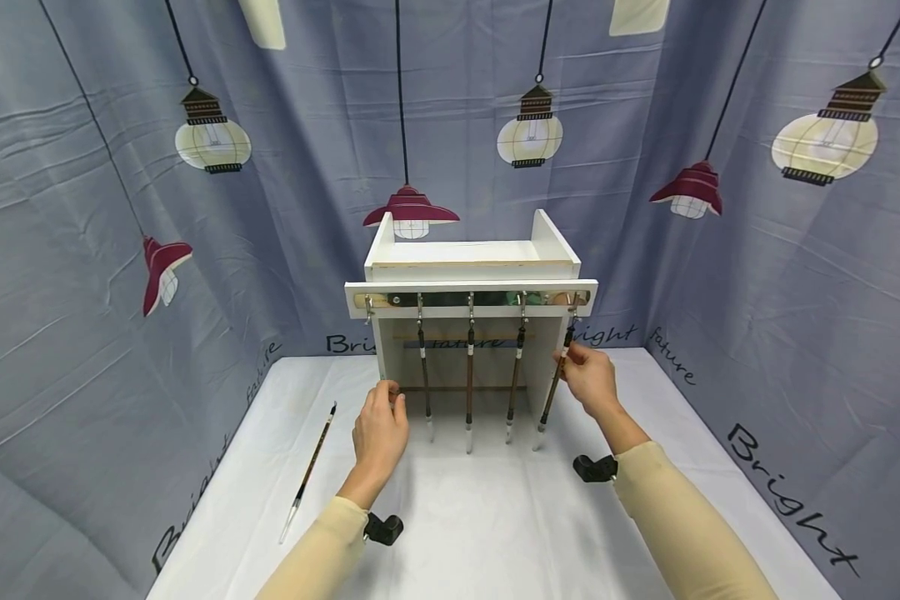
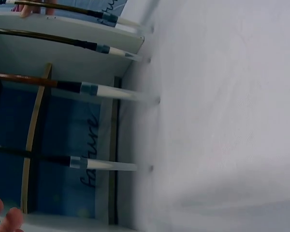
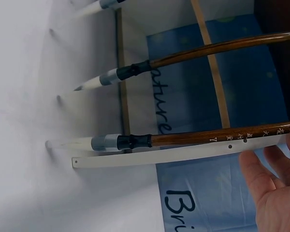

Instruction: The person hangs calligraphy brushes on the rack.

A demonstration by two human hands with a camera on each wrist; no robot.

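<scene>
1. Centrally in the head view stood a white rack on the white counter; four brushes hung from hooks along its front rail, tips down.
2. The right hand, at centre right of the frame, pinched the shaft of the rightmost brush between thumb and fingers, just below its hook; that brush hung slightly tilted, its white tip near the counter.
3. The left hand, left of centre, had its fingers loosely curled against the rack's left side panel; whether they gripped the edge I cannot tell.
4. A fifth brush lay flat on the counter at lower left, well apart from both hands.
5. Behind everything hung a blue-grey backdrop printed with lamps.
</scene>
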